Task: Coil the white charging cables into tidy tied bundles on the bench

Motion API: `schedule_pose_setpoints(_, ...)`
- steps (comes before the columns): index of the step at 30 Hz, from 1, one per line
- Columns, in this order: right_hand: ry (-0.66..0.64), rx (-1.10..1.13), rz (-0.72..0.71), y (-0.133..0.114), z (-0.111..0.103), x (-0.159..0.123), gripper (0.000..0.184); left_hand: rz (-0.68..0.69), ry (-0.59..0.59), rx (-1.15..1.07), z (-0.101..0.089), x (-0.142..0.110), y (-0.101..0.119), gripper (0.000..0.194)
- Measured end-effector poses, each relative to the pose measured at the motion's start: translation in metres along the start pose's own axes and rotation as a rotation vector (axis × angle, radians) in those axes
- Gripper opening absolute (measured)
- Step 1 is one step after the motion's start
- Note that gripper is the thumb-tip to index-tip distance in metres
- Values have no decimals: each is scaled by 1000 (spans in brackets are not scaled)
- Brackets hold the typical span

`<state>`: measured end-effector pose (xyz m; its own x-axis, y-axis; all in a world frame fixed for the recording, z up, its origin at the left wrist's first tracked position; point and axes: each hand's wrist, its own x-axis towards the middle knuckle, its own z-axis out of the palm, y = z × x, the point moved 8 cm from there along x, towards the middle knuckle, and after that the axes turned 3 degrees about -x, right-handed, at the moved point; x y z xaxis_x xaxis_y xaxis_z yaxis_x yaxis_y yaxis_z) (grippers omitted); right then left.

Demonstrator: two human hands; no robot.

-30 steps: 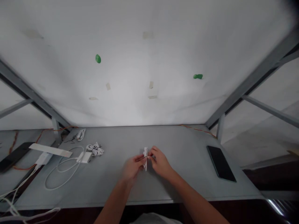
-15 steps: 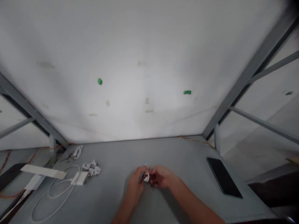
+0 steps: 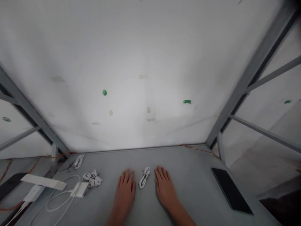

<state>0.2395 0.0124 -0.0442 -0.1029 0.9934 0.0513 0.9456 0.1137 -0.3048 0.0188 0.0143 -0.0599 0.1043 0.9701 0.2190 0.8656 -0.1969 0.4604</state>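
A small coiled white cable (image 3: pixel 141 182), bound at its middle with a dark twist tie (image 3: pixel 145 176), lies on the grey table (image 3: pixel 188 166). To its left, my left hand (image 3: pixel 124 189) rests palm down with the fingers stretched forward, holding nothing. My right hand (image 3: pixel 165 188) lies flat on the other side of the cable, fingers extended and free of any object. Neither hand touches the cable.
Over on the left are bundled white cables (image 3: pixel 93 178), another coiled cable (image 3: pixel 79 161), a white charger (image 3: pixel 80 189) with a looped cord and a long white box (image 3: pixel 43 182). A dark phone (image 3: pixel 231 190) lies at right. Behind rises a white wall (image 3: pixel 145 131) between metal posts.
Both hands have let go of the coiled cable and moved apart to lie flat on the table. The cable now rests between them. The view has tilted slightly upward.
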Motion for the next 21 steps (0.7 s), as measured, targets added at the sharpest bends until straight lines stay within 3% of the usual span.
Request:
schedule_pose_setpoints(6,-1,-46,0,-5,1,0,58,29,21,225,7,-1,-5,53)
schedule_pose_setpoints(21,60,-28,-20,-1,0,1,56,42,87,209,1,-2,1,50)
